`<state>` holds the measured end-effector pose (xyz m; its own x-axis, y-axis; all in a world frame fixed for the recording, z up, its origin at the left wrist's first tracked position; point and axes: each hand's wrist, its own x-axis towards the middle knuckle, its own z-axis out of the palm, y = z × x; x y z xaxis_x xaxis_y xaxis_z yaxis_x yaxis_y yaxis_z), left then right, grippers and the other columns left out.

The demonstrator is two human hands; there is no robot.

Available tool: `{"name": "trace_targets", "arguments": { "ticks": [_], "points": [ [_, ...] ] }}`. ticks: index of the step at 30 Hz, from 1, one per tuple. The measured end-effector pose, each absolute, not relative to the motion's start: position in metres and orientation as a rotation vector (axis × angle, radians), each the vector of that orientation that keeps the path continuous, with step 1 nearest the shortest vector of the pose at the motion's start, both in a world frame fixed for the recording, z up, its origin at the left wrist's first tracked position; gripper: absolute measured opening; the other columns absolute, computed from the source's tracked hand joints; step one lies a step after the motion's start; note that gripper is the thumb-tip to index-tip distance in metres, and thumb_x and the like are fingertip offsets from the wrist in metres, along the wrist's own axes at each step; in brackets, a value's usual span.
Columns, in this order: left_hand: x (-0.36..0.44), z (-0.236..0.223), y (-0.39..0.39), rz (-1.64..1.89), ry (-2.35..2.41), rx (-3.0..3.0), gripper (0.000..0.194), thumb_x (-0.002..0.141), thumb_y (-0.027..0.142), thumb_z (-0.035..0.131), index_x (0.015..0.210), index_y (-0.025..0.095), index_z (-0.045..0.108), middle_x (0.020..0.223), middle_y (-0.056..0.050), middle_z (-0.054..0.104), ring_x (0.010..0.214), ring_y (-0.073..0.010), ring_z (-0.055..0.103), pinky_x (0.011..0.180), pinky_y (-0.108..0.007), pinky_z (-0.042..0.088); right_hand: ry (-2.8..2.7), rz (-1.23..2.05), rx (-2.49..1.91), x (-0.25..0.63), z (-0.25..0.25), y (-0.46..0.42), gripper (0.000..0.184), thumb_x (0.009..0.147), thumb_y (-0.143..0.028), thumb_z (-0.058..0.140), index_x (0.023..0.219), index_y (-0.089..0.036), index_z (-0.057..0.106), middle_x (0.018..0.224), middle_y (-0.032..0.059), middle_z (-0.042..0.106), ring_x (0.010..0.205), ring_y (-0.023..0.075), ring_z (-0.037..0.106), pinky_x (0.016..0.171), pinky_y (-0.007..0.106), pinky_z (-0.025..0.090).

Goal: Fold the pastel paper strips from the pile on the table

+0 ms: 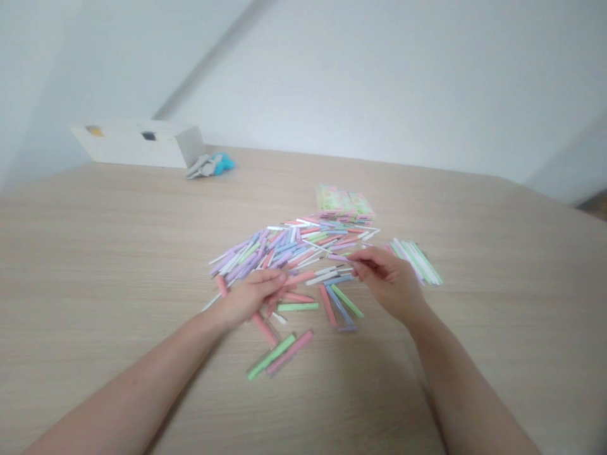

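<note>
Slim pastel sticks, some with dark tips, lie in a loose pile (270,249) on the table; blur hides their exact kind. My left hand (253,294) is closed at the pile's near edge, with a salmon-pink stick (301,278) between its thumb and fingers. To the right, my right hand (389,275) pinches a purple stick (338,257) by one end. Between and below the hands are several loose sticks, among them a green stick (298,307) and a blue stick (339,304). Closer to me, a thicker green stick (271,356) lies beside a pink stick (290,352).
Behind the pile sit stacked clear packs (344,202) with green and pink prints. A row of white and green sticks (417,261) lies right of my right hand. At the back left stand a white box (137,144) and a crumpled grey-and-blue item (211,164), before the wall.
</note>
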<state>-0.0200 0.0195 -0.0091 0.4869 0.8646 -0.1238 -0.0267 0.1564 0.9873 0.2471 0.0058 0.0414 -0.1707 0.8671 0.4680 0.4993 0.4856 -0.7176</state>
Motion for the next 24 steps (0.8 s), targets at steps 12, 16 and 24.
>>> {"name": "trace_targets", "arguments": {
  "ticks": [12, 16, 24],
  "points": [
    [-0.019, -0.007, 0.018, 0.769, 0.856, 1.237, 0.040, 0.082, 0.049, 0.057, 0.063, 0.015, 0.047, 0.048, 0.004, 0.040, 0.048, -0.0113, 0.051, 0.039, -0.019, 0.020, -1.849, 0.489, -1.144, 0.244, 0.046, 0.003, 0.016, 0.084, -0.018, 0.055, 0.095, -0.020, 0.067, 0.085, 0.0039, 0.066, 0.075, 0.0151, 0.062, 0.067, 0.028, 0.051],
    [-0.018, -0.006, 0.017, 0.771, 0.865, 1.242, 0.040, 0.081, 0.049, 0.058, 0.063, 0.015, 0.047, 0.048, 0.004, 0.039, 0.048, -0.0115, 0.052, 0.038, -0.019, 0.020, -1.861, 0.513, -1.123, 0.242, 0.048, 0.002, 0.016, 0.083, -0.017, 0.054, 0.093, -0.020, 0.066, 0.083, 0.0036, 0.067, 0.074, 0.0151, 0.062, 0.065, 0.028, 0.051],
    [-0.017, -0.003, 0.016, 0.724, 0.784, 1.296, 0.037, 0.085, 0.048, 0.053, 0.067, 0.016, 0.046, 0.048, 0.005, 0.032, 0.070, -0.0190, 0.065, 0.040, -0.016, 0.023, -1.956, 0.499, -1.146, 0.236, 0.040, 0.003, 0.018, 0.082, -0.016, 0.054, 0.095, -0.021, 0.066, 0.086, 0.0032, 0.067, 0.079, 0.0160, 0.062, 0.068, 0.027, 0.049]
  ]
}}
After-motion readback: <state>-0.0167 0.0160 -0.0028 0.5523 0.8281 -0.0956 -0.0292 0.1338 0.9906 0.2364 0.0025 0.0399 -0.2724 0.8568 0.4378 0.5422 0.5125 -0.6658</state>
